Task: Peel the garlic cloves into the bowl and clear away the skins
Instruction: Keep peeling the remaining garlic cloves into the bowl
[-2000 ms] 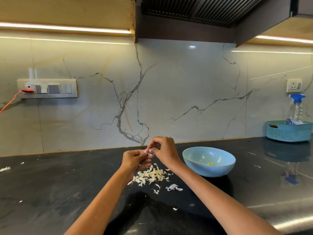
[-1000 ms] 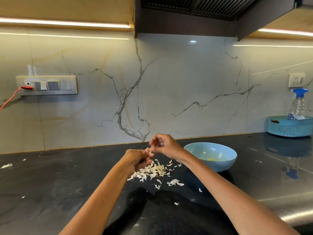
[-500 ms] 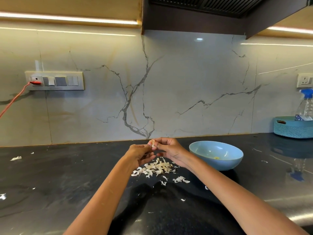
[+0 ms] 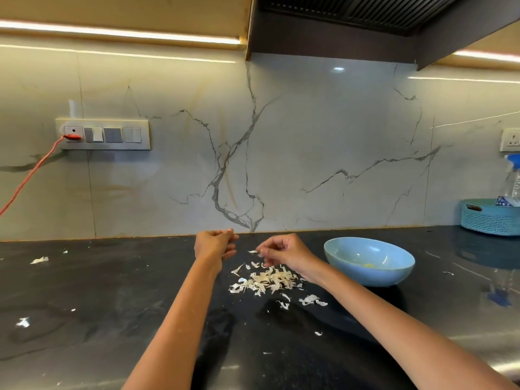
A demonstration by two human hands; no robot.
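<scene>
Half a second ago both hands met above the pile of skins; now they have drawn apart, the left hand [image 4: 215,244] out toward the wall and the right hand [image 4: 284,253] back toward the bowl [image 4: 368,261]. Curled fingers on the left hand close round something small at their tips, presumably the garlic clove, though it is too hidden to make out. A thin white flake of skin [image 4: 252,251] is pinched between the right hand's thumb and fingertips, held just above the heap. That heap, the pile of skins [image 4: 266,280], lies on the dark tabletop [image 4: 98,305] between the two forearms, with looser scraps [image 4: 312,300] scattered nearer the person. Just to the right of the pile sits the light blue bowl, upright, with a small yellowish bit [image 4: 369,265] lying at its bottom. Stray flakes [image 4: 39,260] rest well off to the left on the tabletop. At the far right, against the marble wall, stands a teal basket [image 4: 489,218] with a spray bottle [image 4: 515,178] in it, and a red cable [image 4: 31,173] runs from the switch panel [image 4: 102,134] on the left.
</scene>
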